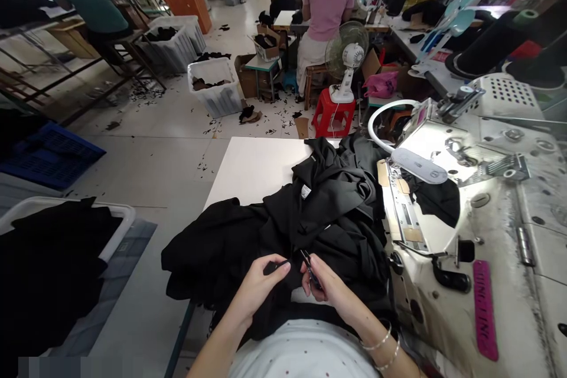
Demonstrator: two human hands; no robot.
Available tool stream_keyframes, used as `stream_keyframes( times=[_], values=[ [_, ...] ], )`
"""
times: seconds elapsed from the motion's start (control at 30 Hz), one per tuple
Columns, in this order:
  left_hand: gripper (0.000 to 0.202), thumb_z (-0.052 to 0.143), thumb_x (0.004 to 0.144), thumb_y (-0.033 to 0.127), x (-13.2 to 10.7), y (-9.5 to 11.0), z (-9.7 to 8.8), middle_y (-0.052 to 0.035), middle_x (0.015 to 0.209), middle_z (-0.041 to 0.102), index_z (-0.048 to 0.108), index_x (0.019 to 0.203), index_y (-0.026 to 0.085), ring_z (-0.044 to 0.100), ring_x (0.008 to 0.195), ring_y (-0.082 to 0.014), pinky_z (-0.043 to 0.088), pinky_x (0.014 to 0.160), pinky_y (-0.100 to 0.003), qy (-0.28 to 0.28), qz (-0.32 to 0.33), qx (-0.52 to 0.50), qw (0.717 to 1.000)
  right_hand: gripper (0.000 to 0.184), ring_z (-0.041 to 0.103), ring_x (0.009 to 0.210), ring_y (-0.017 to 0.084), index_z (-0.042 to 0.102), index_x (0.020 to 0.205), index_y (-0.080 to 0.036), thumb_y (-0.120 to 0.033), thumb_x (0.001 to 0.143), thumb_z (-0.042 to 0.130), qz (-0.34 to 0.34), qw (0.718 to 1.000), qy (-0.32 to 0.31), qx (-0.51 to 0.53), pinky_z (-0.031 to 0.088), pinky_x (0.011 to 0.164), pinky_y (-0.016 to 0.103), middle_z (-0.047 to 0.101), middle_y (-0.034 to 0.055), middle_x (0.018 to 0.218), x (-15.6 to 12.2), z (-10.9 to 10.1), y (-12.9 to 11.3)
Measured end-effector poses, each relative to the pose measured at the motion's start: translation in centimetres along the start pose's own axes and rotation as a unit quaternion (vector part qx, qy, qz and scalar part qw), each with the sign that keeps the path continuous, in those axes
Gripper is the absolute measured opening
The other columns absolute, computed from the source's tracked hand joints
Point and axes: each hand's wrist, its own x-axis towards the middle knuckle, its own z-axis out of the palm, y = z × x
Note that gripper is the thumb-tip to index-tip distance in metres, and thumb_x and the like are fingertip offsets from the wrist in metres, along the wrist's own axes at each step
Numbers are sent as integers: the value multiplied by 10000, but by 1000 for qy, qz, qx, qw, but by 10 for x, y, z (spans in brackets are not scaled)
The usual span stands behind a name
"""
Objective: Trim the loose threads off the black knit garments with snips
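Observation:
A heap of black fabric (248,230) covers the white table in front of me and hangs over its near edge toward my lap. My left hand (263,280) pinches an edge of this fabric between thumb and fingers. Just to its right, my right hand (321,280) is closed around small thread snips (310,270), whose blades point up and left toward the cloth. A small white label (305,191) shows on the fabric beyond my hands. At the right, the sewing machine (496,207) stands against the heap, with black cloth also lying behind its lit plate.
A white-rimmed bin (128,212) of black cloth stands at my left, near a blue crate (53,153). Ahead are a fan (353,56) on a red stool (333,115) and a seated person in pink (330,0). Scraps litter the floor around a white bin (217,97).

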Motion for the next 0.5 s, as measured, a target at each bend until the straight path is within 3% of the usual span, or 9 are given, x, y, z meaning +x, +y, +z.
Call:
stream_keyframes(
  times=[0.23, 0.5],
  values=[
    [219, 615, 689, 360, 2, 1, 2, -28, 767, 663, 665, 712, 148, 575, 812, -184, 427, 807, -273, -34, 21, -5, 999, 440, 233, 356, 11, 442, 708, -164, -568, 668, 610, 68, 996, -22, 57, 67, 391, 200, 463, -66, 501, 2, 1, -6],
    [210, 639, 647, 345, 1, -1, 0, -36, 772, 679, 680, 729, 156, 586, 808, -196, 457, 785, -284, -9, 30, 5, 999, 416, 242, 345, 3, 528, 694, -132, -520, 618, 661, 81, 995, 2, 53, 64, 387, 197, 462, -62, 471, 4, -4, -5]
  ],
)
